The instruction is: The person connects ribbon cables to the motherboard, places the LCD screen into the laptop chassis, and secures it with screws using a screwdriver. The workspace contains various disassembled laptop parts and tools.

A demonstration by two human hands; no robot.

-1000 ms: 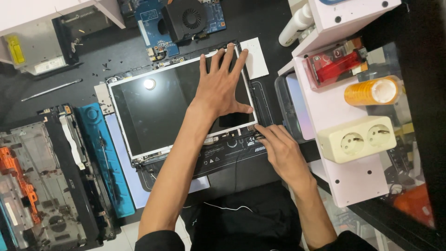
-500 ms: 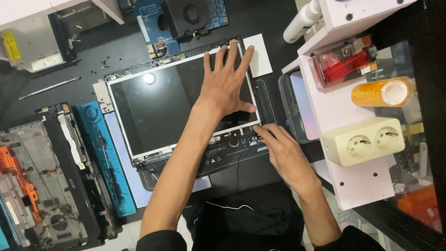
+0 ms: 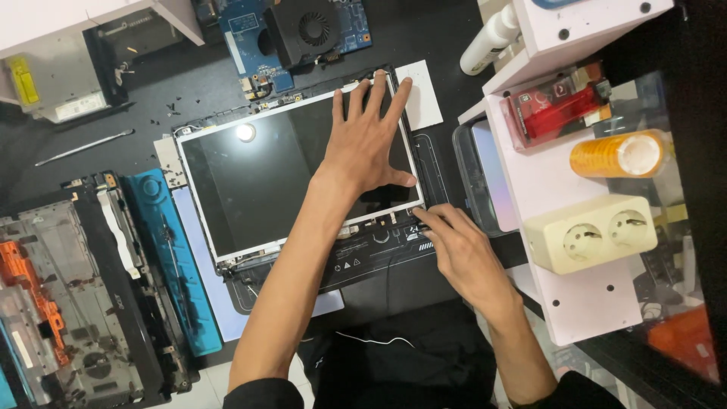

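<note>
Left hand is flat and open, fingers spread, palm down on the right half of the bare display panel, gripping nothing, just pressing. Fingertips point up-frame toward the panel's far right corner; thumb lies along the near right edge. Right hand is loosely curled, nothing held, index and middle fingertips touching the panel's near right corner where it meets the black lid frame under it. So the panel sits directly under the left palm and just left of the right hand's fingertips. Panel is dark glass with a thin metal border, lying face up on the black desk mat, a ceiling light reflected near its far left corner. Long axis runs left-right across the view, rotated slightly so the right end sits farther up-frame than the left; short axis points away from the person. Hinge strip of the frame runs along the near edge, with small white marks on it. Outward: white rectangular card just past the left fingertips, touching the frame's far right corner. Blue circuit board with a black fan beyond the far edge. Left of the panel a blue plastic part, then a stripped grey laptop chassis. Thin metal pry tool far left on the mat. Right side: white shelf carrying a double wall socket, an orange tape roll and a red lighter pack; white bottle at top.
</note>
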